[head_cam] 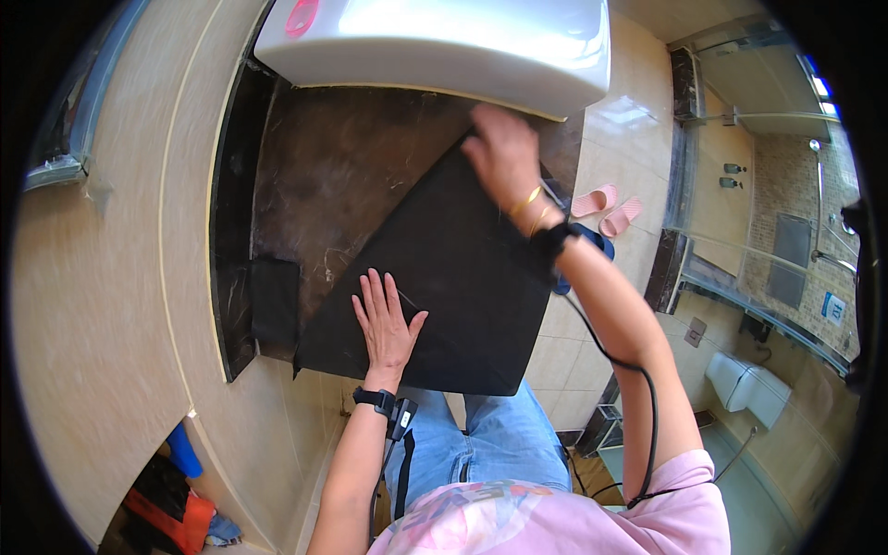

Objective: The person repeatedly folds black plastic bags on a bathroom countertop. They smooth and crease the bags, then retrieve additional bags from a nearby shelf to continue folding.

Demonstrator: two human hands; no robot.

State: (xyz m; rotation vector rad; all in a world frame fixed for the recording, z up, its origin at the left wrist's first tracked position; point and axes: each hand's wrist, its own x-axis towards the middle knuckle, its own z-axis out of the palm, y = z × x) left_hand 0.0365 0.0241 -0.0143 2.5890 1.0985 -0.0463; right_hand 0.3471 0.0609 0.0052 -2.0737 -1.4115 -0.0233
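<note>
A large piece of black fabric or a flat black bag (458, 277) lies at an angle on a dark marbled counter (333, 166), its near edge reaching over the counter's front. My left hand (388, 319) rests flat on its left part, palm down with the fingers spread. At its far corner, close under the white basin, is my right hand (503, 149), blurred by motion; whether its fingers grip the corner is unclear. A small folded black cloth (275, 300) lies at the counter's left end.
A white basin (444, 62) with a pink object (302, 17) stands at the far side. Pink slippers (594, 200) lie on the tiled floor at right, near a glass-walled shower. A black cable (645, 381) runs along my right arm.
</note>
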